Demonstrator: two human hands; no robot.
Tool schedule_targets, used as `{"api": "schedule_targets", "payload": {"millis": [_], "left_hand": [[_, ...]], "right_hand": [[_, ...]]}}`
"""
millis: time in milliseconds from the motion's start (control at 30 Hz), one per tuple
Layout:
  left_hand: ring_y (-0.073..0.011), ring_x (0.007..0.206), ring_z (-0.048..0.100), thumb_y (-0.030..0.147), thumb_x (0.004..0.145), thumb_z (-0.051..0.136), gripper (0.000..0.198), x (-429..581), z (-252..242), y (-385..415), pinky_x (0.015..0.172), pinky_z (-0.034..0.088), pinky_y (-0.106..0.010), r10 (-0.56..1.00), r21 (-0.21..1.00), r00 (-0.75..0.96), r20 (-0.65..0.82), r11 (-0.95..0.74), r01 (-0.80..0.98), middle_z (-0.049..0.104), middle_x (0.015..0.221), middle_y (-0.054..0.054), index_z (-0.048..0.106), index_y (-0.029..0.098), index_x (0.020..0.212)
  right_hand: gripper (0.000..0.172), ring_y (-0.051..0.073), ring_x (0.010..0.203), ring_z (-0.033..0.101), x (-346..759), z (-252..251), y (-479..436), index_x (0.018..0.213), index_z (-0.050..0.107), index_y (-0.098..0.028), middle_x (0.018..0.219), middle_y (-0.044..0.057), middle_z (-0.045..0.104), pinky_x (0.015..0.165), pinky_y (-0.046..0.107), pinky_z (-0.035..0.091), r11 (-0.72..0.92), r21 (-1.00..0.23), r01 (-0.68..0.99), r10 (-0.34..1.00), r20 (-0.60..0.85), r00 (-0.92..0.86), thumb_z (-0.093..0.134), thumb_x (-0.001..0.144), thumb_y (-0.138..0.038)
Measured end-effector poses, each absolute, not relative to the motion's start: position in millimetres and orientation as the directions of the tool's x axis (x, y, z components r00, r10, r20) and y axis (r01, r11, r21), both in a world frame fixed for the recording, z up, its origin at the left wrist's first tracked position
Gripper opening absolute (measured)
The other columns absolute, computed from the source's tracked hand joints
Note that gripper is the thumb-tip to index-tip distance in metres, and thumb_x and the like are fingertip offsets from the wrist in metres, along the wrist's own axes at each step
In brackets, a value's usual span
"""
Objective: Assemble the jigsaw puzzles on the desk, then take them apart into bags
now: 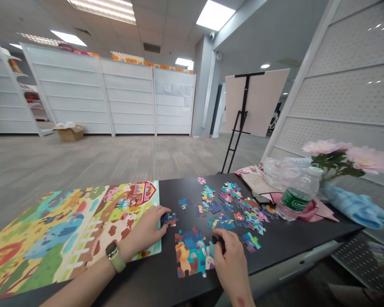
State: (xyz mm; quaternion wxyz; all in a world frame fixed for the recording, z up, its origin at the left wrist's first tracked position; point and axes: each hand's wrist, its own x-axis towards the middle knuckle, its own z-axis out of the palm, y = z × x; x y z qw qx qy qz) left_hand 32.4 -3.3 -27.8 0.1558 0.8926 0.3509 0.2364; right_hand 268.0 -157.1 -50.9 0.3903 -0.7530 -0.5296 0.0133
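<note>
At the left of the dark tabletop, my left hand [149, 227] has thumb and fingers around the near edge of a dark blue puzzle piece [171, 219]. A partly joined puzzle [192, 253] with a rabbit and an orange animal lies flat between my hands. My right hand [232, 258] is at its right edge, thumb and fingers pinched on a dark puzzle piece [220, 243] mostly hidden by them. Beyond it lie a joined strip [222, 222], a loose blue piece [184, 203] and a spread of several colourful pieces [243, 209].
An illustrated farm-and-animal sheet [92, 230] covers the table's left side. At right stand a green-labelled plastic bottle [296, 198], pink flowers [368, 157], a patterned cloth [259, 183] and a blue cloth [355, 207]. An easel [243, 115] stands behind the table.
</note>
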Motion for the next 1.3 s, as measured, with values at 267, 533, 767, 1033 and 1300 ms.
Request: {"api": "schedule_targets", "payload": {"millis": [267, 533, 767, 1033, 1300], "left_hand": [[-0.0288, 0.112, 0.059, 0.022, 0.086, 0.055, 0.032, 36, -29, -7, 0.098, 0.048, -0.045, 0.707, 0.389, 0.625, 0.332, -0.706, 0.592, 0.060, 0.123, -0.011, 0.064, 0.022, 0.117], [-0.0287, 0.126, 0.051, 0.023, 0.089, 0.055, 0.028, 44, -35, -24, 0.105, 0.045, -0.047, 0.628, 0.412, 0.704, 0.332, -0.768, 0.490, 0.052, 0.138, -0.009, 0.063, 0.026, 0.116], [-0.0299, 0.129, 0.048, 0.031, 0.092, 0.055, 0.029, 48, -23, -43, 0.109, 0.039, -0.050, 0.546, 0.453, 0.794, 0.267, -0.798, 0.397, 0.054, 0.139, -0.008, 0.062, 0.028, 0.121], [-0.0291, 0.122, 0.051, 0.031, 0.086, 0.062, 0.032, 43, -10, -49, 0.108, 0.037, -0.048, 0.545, 0.498, 0.807, 0.228, -0.777, 0.385, 0.058, 0.130, -0.008, 0.064, 0.027, 0.118], [-0.0277, 0.117, 0.053, 0.030, 0.083, 0.065, 0.033, 44, -10, -48, 0.107, 0.037, -0.045, 0.543, 0.503, 0.804, 0.243, -0.779, 0.374, 0.060, 0.126, -0.007, 0.064, 0.027, 0.117]], "right_hand": [[0.028, 0.025, 0.098, 0.059, 266, -46, -157, 0.096, 0.065, -0.024, 0.101, 0.006, 0.066, 0.086, 0.038, 0.046, -0.143, -0.592, 0.793, 0.805, 0.396, 0.441, 0.042, 0.082, -0.015], [0.030, 0.023, 0.093, 0.062, 261, -42, -160, 0.093, 0.066, -0.024, 0.099, 0.005, 0.067, 0.083, 0.035, 0.047, -0.162, -0.583, 0.796, 0.802, 0.393, 0.451, 0.042, 0.082, -0.011], [0.035, 0.021, 0.105, 0.062, 282, -17, -129, 0.103, 0.067, -0.021, 0.108, 0.007, 0.070, 0.094, 0.033, 0.046, -0.050, -0.544, 0.838, 0.891, 0.355, 0.284, 0.040, 0.085, -0.010], [0.040, 0.023, 0.115, 0.059, 305, -11, -47, 0.104, 0.072, -0.026, 0.111, 0.003, 0.073, 0.101, 0.039, 0.041, 0.081, -0.427, 0.901, 0.979, 0.204, 0.009, 0.058, 0.071, -0.008], [0.027, 0.019, 0.100, 0.062, 294, 3, -62, 0.097, 0.071, -0.021, 0.101, 0.003, 0.071, 0.095, 0.033, 0.044, 0.189, -0.480, 0.857, 0.974, 0.202, -0.102, 0.056, 0.076, -0.015]]}}
